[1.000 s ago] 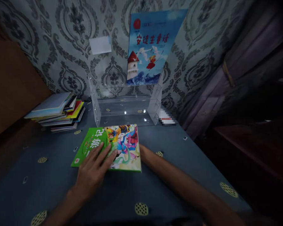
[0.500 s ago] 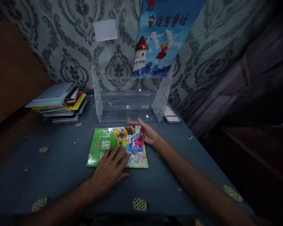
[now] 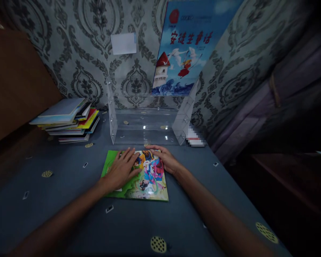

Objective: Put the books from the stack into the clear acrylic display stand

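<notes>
A picture book (image 3: 147,182) with a green and many-coloured cover lies flat on the table, its title turned sideways. My left hand (image 3: 120,171) rests on the green side of the cover, fingers spread and holding nothing; it hides the title. At the far right corner of the book is my right hand (image 3: 168,160), its fingers stretched along the far edge. It touches or nearly touches the corner, without a visible grip. Just beyond the book stands a clear acrylic rack (image 3: 183,123) with stepped ledges, and a blue storybook (image 3: 187,50) stands upright at its back right.
A stack of books (image 3: 66,117) sits at the left rear of the table. A white card (image 3: 123,43) shows at the rack's upper left against patterned wallpaper. A blurred-out white item (image 3: 195,137) lies right of the rack. The table's right edge drops off toward a dark curtain (image 3: 246,103).
My left hand has slid away from me and left, from the near edge onto the cover's green part. My right hand's fingers now lie over the far corner. The view has tilted up slightly.
</notes>
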`<move>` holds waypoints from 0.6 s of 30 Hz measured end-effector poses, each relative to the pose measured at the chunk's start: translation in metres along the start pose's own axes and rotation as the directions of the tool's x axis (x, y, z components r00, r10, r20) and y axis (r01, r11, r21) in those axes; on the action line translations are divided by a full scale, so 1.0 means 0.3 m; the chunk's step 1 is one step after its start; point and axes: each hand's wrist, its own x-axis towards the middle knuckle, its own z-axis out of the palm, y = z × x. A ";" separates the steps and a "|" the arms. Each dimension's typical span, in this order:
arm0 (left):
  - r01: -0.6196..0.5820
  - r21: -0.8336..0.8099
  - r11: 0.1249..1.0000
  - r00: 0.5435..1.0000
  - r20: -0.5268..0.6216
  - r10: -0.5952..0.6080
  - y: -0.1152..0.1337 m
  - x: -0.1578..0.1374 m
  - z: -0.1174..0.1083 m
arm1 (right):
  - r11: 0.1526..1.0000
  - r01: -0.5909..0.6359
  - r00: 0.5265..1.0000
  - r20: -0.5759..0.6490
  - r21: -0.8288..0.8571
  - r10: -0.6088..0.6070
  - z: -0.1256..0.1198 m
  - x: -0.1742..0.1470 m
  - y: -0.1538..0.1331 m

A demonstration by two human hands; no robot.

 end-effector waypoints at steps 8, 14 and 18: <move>-0.003 0.049 0.999 0.999 -0.044 0.005 -0.001 -0.010 0.011 | 1.000 0.021 1.000 -0.020 -0.007 -0.021 -0.003 0.008 0.010; 0.004 0.063 0.998 0.998 -0.066 0.000 0.001 -0.011 0.020 | 1.000 0.031 0.999 -0.011 0.001 -0.031 -0.002 0.006 0.010; 0.004 0.060 0.998 0.998 -0.062 0.000 0.005 -0.011 0.013 | 0.999 0.034 0.999 -0.005 0.004 -0.034 -0.002 0.004 0.008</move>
